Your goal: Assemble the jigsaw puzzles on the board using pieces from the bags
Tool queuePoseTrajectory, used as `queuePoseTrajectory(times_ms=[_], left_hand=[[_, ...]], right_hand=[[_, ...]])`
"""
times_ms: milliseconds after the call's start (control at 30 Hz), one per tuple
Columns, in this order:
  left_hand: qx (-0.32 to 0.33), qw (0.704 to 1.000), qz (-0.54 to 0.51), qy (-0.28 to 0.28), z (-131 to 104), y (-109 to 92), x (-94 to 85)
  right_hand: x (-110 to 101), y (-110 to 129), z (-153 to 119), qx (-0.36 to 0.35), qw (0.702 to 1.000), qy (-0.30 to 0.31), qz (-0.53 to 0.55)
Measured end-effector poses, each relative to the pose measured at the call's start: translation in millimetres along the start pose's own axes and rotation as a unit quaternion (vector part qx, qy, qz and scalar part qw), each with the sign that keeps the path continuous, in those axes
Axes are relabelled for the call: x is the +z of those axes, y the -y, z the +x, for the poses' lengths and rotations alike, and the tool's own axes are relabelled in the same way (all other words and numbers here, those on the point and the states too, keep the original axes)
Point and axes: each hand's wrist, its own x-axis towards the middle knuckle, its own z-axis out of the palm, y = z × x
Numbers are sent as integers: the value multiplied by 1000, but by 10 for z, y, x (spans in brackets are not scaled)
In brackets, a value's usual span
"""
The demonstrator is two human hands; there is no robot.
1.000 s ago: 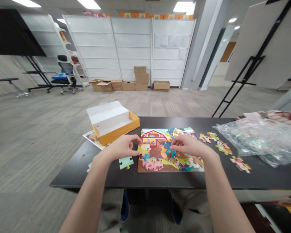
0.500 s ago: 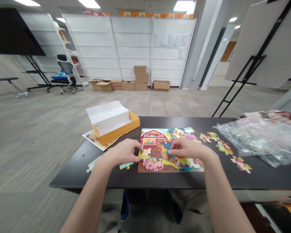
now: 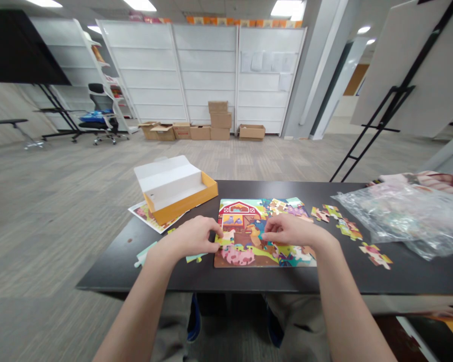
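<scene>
in the head view, the left hand (image 3: 196, 234) has thumb and forefinger set apart, pinching the left side of a pale and yellow-green puzzle piece (image 3: 227, 237) between them; the piece lies over the left part of the puzzle board (image 3: 232, 263). the right hand (image 3: 292, 229) hangs over the board's middle with fingers curled; from here i can't tell whether its tips hold anything. the yellow box (image 3: 189, 203) stands open, white inside. the clear bag's (image 3: 403, 206) contents are blurred. both wrists bend inward, palms down.
</scene>
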Motion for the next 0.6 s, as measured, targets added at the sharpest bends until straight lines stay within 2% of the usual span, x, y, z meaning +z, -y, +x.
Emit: queuePoseTrajectory(times_ms=[267, 600], left_hand=[[-10, 1000, 18, 1, -9, -68, -5], [13, 1000, 18, -1, 9, -19, 50]], right_hand=[[28, 13, 34, -7, 1000, 6, -20], [24, 57, 28, -9, 1000, 19, -8]])
